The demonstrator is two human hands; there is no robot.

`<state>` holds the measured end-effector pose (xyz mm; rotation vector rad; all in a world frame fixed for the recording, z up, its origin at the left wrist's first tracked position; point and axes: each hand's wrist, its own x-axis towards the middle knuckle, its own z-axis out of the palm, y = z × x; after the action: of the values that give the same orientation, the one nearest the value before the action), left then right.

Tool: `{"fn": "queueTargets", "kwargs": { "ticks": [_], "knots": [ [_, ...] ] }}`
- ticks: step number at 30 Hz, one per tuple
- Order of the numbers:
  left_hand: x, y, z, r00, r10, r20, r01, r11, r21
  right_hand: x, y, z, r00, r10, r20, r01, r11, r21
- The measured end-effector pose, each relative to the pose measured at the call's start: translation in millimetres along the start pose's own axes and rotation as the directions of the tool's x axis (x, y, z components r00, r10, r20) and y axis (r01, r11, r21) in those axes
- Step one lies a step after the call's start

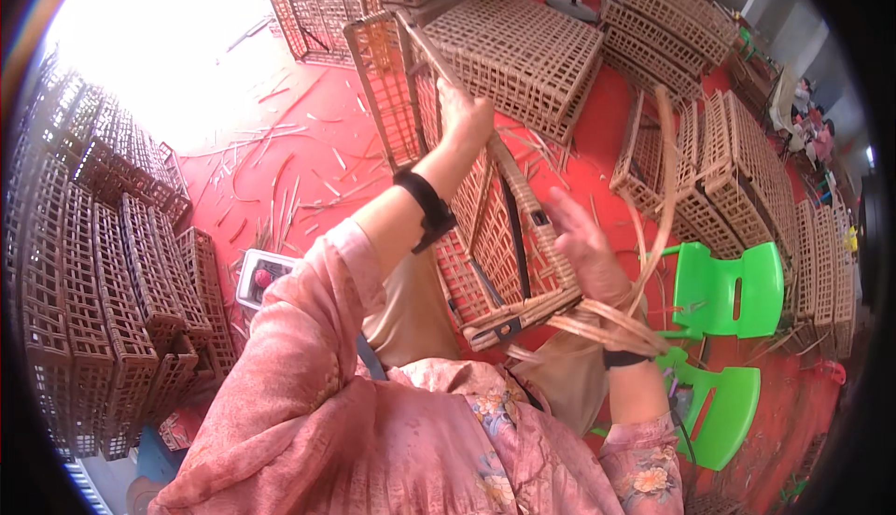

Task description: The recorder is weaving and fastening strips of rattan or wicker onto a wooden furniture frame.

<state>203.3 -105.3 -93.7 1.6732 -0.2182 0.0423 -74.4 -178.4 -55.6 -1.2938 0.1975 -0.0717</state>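
A person in a pink floral shirt (373, 440) fills the bottom of the frame, forearms reaching up toward the centre. On their lap, at the centre, a half-built wicker basket (495, 235) of open square lattice stands tilted. The left hand (464, 118), above a black wristband (427, 207), is closed around the basket's upper rim just above centre. The right hand (586, 249), right of centre, has its fingers spread against the basket's side, with loose cane strips (611, 321) looped about its wrist and one long strip (665, 188) arching upward. Just beyond, at the lower right, stand two green plastic stools (728, 291). The red floor (299, 141) is strewn with cane offcuts. Finished lattice baskets (112, 282) are stacked along the left edge, and more (523, 48) across the top and right.
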Motion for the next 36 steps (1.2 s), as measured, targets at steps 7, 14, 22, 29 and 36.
{"fn": "queueTargets", "kwargs": {
  "ticks": [7,14,22,29,36],
  "knots": [
    [-46.6,33.1,42.6,0.990,-0.030,0.137,0.018,0.996,0.087,-54.0,-4.1,18.5,0.997,0.042,-0.067,-0.061,0.950,-0.305],
    [-91.0,59.3,121.7,0.912,0.102,0.397,-0.116,0.993,0.012,-81.9,-8.0,34.4,0.952,-0.025,-0.305,-0.028,0.985,-0.169],
    [49.8,-13.2,197.5,0.590,0.353,0.727,-0.663,0.725,0.186,9.9,-15.9,6.1,0.939,-0.093,-0.332,0.020,0.976,-0.218],
    [-18.1,84.4,58.6,0.403,0.282,0.871,-0.131,0.959,-0.250,18.0,-21.1,-80.8,0.922,-0.095,-0.374,0.013,0.976,-0.217],
    [-139.7,75.5,-79.1,0.473,0.510,0.719,-0.501,0.826,-0.257,27.0,-14.7,-68.9,0.915,-0.041,-0.402,-0.047,0.977,-0.207]
  ]
}}
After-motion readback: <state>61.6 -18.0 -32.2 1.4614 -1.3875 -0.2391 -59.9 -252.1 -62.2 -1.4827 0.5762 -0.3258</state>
